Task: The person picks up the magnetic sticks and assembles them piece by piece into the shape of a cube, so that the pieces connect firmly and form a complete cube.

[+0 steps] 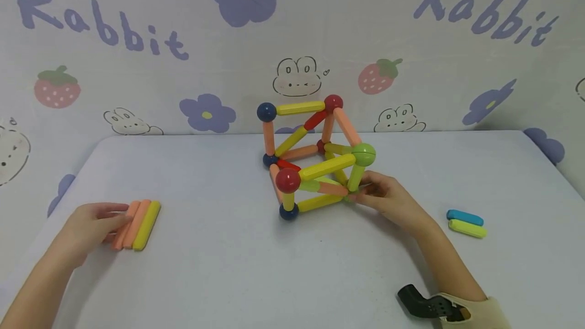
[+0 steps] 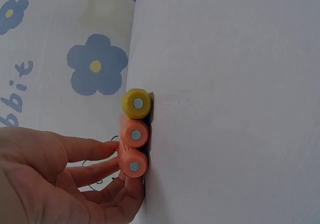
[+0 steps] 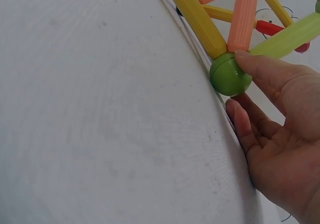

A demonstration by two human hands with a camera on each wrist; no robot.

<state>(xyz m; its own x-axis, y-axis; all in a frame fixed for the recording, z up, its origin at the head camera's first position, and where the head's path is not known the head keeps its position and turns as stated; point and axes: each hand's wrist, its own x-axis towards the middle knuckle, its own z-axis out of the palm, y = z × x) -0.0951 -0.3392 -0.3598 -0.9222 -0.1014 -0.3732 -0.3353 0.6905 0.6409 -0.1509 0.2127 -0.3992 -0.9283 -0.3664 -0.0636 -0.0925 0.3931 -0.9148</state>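
On the left side of the table, two orange magnetic sticks (image 1: 137,225) and a yellow one (image 1: 148,225) lie side by side. My left hand (image 1: 93,227) holds the outermost orange stick (image 2: 133,165), thumb and fingers around it. Round metal spots show on the stick ends in the left wrist view. A box-like frame (image 1: 326,166) of magnetic sticks and red, blue and green balls stands mid-table. With thumb and fingers, my right hand (image 1: 393,199) grips the green ball (image 3: 230,74) at its lower near right corner. Yellow, orange and light green sticks meet at that ball.
To the right of my right hand lie a blue stick (image 1: 465,217) and a light green stick (image 1: 467,228). A black curved piece (image 1: 422,303) sits by the right wrist. Behind the white table (image 1: 219,268) hangs a rabbit-print cloth (image 1: 151,4).
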